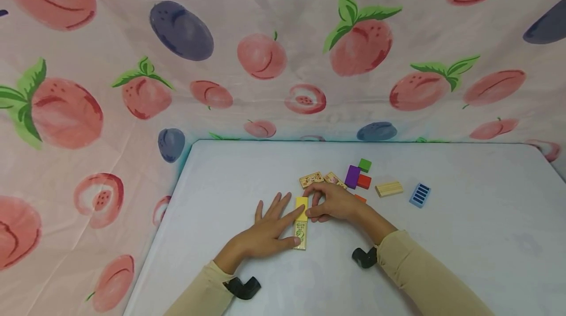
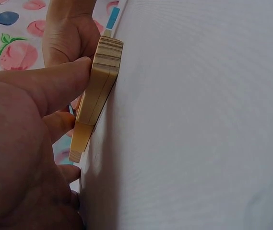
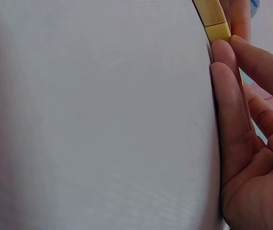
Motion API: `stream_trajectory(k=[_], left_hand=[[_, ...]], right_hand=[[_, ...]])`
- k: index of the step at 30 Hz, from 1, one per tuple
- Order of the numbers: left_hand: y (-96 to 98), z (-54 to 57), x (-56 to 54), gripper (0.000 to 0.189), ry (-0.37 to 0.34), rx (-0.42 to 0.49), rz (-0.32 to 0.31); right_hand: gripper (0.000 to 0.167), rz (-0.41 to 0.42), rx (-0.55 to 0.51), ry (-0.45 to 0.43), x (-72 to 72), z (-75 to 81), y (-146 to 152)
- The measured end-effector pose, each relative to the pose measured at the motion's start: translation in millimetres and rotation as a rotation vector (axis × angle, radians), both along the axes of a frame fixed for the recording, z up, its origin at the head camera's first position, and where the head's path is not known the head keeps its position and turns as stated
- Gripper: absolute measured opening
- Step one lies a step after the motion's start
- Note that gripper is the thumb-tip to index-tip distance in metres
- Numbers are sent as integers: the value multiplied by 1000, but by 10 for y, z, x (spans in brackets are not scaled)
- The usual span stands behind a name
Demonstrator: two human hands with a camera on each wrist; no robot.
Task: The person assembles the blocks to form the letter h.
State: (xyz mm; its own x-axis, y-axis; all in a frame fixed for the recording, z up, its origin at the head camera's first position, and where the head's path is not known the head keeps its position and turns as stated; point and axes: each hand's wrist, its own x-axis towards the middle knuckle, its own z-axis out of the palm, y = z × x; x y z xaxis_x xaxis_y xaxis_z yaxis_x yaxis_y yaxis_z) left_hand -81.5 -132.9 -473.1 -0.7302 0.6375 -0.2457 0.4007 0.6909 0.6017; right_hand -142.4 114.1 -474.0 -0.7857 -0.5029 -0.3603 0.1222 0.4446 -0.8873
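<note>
Two flat wooden blocks lie end to end on the white table (image 1: 212,178). The far one is a yellow block (image 1: 301,202); the near one is a pale block with a green print (image 1: 300,235). With fingers spread, my left hand (image 1: 265,235) rests its index finger on the yellow block and its thumb on the printed block (image 2: 95,96). Curled fingers of my right hand (image 1: 333,203) hold the yellow block (image 3: 218,32) at its far end and right side. The right wrist view shows the right fingertips against it, low at the table surface.
Behind my right hand lie two printed wooden tiles (image 1: 311,179), a purple block (image 1: 352,177), a green block (image 1: 364,164), a red block (image 1: 364,181) and a partly hidden orange block (image 1: 360,198). Farther right are a plain wooden block (image 1: 389,188) and a blue striped block (image 1: 420,195).
</note>
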Motion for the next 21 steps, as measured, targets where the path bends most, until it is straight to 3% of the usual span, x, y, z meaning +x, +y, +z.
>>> stream_trajectory(k=[21], left_hand=[[8,46,10,74,-12,7,-2]], right_hand=[[45,-13,6,-14,-10,10,7]])
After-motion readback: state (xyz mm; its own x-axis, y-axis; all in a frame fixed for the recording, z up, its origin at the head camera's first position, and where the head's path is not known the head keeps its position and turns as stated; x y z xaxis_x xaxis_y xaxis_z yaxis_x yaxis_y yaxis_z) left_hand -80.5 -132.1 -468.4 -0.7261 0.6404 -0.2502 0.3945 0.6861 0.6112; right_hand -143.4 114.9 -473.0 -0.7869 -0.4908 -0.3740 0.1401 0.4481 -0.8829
